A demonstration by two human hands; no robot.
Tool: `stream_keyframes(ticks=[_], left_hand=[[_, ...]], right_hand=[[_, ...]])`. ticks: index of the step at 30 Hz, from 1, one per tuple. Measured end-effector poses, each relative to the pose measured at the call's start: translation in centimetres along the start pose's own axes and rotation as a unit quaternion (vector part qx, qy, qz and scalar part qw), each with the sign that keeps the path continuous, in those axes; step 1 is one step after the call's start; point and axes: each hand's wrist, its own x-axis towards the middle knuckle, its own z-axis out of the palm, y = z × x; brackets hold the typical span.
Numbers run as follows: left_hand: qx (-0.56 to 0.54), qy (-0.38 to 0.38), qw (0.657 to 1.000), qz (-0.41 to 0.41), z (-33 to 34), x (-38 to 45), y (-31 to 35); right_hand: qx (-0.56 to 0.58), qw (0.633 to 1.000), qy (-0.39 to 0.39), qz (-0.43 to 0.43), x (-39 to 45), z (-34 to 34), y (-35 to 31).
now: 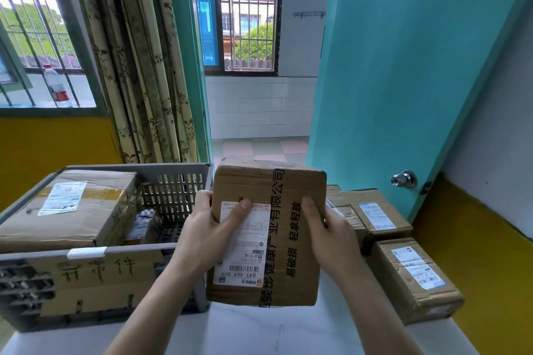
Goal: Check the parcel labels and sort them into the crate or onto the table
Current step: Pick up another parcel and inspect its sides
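Right now the parcel (268, 236) is held up between both hands above the near edge of the table (259, 331), its labelled face turned toward the person and its long axis running roughly up and down. The crate (178, 179) stands just to its left, touching or nearly touching the box's left side, while three sorted boxes (377, 216) lie on the table to the right. The left hand (207, 230) grips the left edge, fingers curled behind and the thumb laid flat across the white label (245, 242), partly covering its upper print. The right hand (328, 228) grips the right edge the same way, thumb on the front beside the printed tape. Both forearms rise from below and converge on the box. The left hand is nearer the crate, so a drop there would likely mean a short sideways carry over the rim; the table pile lies on the right hand's side.
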Motion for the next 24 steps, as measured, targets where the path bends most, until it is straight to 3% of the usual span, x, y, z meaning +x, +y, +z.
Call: stream_keyframes(ticks=[7, 19, 24], left_hand=[[0.006, 0.008, 1.000, 0.002, 0.1, 0.1, -0.7], [-0.001, 0.026, 1.000, 0.013, -0.2, 1.2, 0.1], [-0.007, 0.021, 1.000, -0.021, -0.9, 1.7, 0.5]], right_hand=[[-0.076, 0.996, 0.029, -0.040, 1.1, -0.2, -0.3], [-0.046, 0.997, 0.027, -0.058, 1.4, 0.7, -1.1], [-0.012, 0.999, 0.010, -0.037, 1.3, 0.9, -1.2]])
